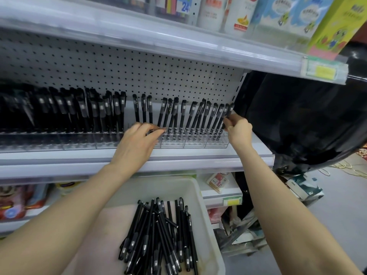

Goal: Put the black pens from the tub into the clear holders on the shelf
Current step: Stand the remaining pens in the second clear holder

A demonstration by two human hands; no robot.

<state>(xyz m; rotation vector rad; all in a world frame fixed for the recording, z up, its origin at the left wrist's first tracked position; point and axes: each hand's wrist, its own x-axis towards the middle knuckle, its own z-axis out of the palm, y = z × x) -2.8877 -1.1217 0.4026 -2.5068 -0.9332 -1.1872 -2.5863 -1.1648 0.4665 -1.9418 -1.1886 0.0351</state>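
The placing step is in hand: the right hand (239, 130) is up at the far right end of the shelf (198, 155), its grip pinching a pen (229, 111) between thumb and fingertips. That pen leans with its neighbours in the last of the holders (194, 142). It looks to be going down into its slot, though I cannot tell whether its tip is seated. The left hand (137, 139) reaches over the shelf edge, palm down, fingers lying fairly straight along the front of the holders near the middle. Something dark shows under its fingertips, and I cannot tell whether its grip has a pen or only steadies the row. Both forearms stretch forward and up from the tub (200, 197), which sits below the shelf with a good heap of pens (158, 239) in it, so much of the job is left. Next, I judge, the right hand must let the pen stand, then drop to the tub for more. The thinner stretch by the left hand seems the likeliest gap.
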